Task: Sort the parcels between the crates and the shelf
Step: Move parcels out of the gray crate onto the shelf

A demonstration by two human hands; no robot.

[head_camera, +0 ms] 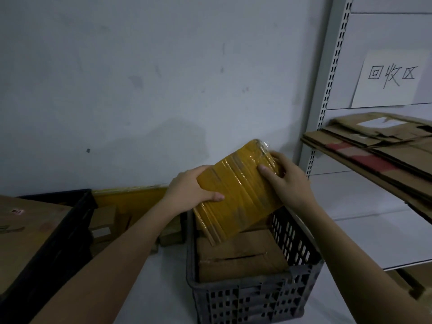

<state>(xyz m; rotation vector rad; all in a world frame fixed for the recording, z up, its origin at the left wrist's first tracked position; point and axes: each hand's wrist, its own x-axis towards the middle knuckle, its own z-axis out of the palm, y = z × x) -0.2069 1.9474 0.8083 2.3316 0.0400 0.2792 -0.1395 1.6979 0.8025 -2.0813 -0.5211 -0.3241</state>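
Note:
A yellow parcel wrapped in clear tape is held tilted above the grey slatted crate. My left hand grips its left edge, thumb on the front face. My right hand holds its upper right corner, thumb pressed on the front. Inside the crate lies a brown cardboard parcel, partly hidden under the yellow one. A black crate at the left holds a large brown box. The white metal shelf stands at the right.
Flattened cardboard sheets lie on the shelf's upper board under a handwritten paper sign. More brown boxes and a yellow board sit between the crates against the white wall.

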